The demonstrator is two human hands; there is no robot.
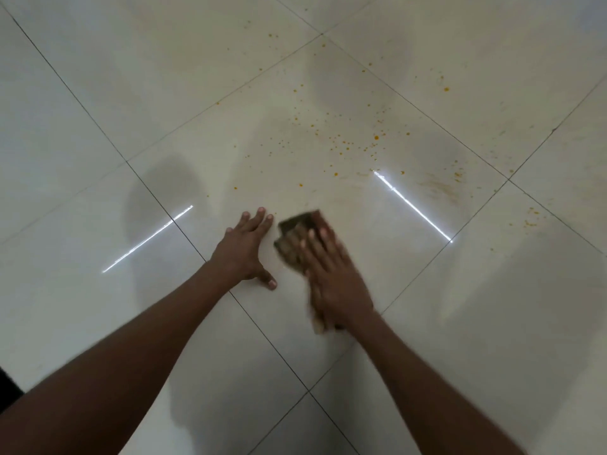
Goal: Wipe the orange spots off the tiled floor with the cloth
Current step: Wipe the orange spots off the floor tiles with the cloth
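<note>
A brownish cloth (294, 239) lies flat on the glossy white tiled floor (98, 133), pressed down under my right hand (335, 277), which is blurred by motion. My left hand (246, 249) rests flat on the tile just left of the cloth, fingers spread, holding nothing. Orange spots (341, 142) are scattered over the tile beyond both hands, densest at centre right. More specks (530, 218) and a faint orange smear (440, 188) lie to the right. A few single spots (300, 184) sit just ahead of the cloth.
Dark grout lines (184, 229) cross the floor diagonally. Two bright light reflections (414, 206) streak the tiles left and right of my hands. A dark object edge (8, 387) shows at the far lower left.
</note>
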